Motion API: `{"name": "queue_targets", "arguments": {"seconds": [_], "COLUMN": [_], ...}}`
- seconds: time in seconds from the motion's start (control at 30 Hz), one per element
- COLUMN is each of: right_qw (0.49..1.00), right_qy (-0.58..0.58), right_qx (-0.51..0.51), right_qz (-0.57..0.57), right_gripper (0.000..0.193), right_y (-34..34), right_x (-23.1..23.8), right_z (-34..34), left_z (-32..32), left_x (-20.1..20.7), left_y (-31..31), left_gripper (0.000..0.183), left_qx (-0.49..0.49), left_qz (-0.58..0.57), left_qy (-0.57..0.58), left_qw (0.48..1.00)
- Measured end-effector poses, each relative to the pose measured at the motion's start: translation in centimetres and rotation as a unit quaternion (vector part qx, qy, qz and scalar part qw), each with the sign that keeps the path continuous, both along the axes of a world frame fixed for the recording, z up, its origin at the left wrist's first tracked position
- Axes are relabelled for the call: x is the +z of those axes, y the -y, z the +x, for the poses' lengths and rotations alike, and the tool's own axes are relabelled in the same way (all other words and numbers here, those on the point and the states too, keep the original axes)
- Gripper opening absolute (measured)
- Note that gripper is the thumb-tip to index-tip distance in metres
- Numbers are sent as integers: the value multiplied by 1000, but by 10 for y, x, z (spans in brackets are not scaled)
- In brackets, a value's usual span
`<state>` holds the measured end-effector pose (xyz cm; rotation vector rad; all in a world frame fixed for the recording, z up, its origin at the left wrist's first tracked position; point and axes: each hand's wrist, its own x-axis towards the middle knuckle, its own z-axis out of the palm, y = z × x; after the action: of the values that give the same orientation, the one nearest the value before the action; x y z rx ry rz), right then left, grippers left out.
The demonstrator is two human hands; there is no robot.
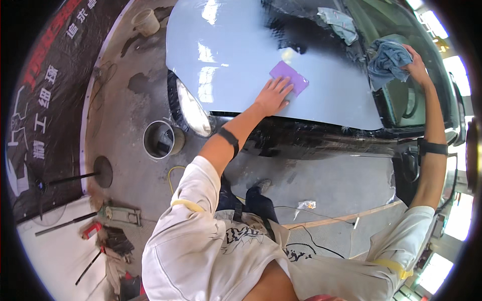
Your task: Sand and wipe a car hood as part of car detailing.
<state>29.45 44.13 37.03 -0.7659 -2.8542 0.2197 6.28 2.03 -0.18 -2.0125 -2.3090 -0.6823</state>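
Observation:
My left hand (274, 97) lies on the lower left edge of a flat purple rectangular piece (293, 75), perhaps a sanding sheet. Its fingers are stretched out and spread over the piece, which rests on the pale grey car hood (236, 45). Whether the thumb goes under it is hidden. Out to the right, my right hand (415, 66) is closed on a crumpled blue-grey cloth (387, 59), over the base of the windshield. Just beyond the purple piece, a yellowish-white patch (287, 54) shows on the hood beside a dark reflection.
Another light cloth or wrapper (339, 24) lies near the windshield. On the floor at left stand a bucket (163, 140) and, farther off, a second bucket (145, 22). A floor jack (120, 214) stands at lower left. A thin hose (173, 179) and cables run near my feet.

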Motion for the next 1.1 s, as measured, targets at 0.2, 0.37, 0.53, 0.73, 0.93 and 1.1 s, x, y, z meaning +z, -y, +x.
{"name": "queue_targets", "arguments": {"seconds": [0.2,0.37,0.53,0.73,0.93,1.1], "right_qw": [993,999,975,980,981,936], "right_qy": [49,2,-88,-114,-49,-115], "right_qx": [13,-53,-191,-134,-187,21], "right_qz": [-104,-14,78,97,-18,-332], "right_gripper": [116,109,79,77,73,79], "right_y": [-24,-3,34,-15,-37,-4], "right_x": [-191,-322,-350,-347,-329,-273], "right_z": [-9,-25,-56,-22,-31,-147], "left_z": [-18,-16,-21,-85,-109,-105], "left_x": [-3,-12,-10,0,-13,0], "left_y": [-49,-91,-111,-107,-151,-152], "left_gripper": [71,74,77,76,78,78], "left_qx": [-15,20,90,-150,-344,-384], "left_qz": [-2,29,17,42,70,15], "left_qy": [-75,-27,-11,-16,-40,-16], "left_qw": [997,999,996,988,935,923]}}
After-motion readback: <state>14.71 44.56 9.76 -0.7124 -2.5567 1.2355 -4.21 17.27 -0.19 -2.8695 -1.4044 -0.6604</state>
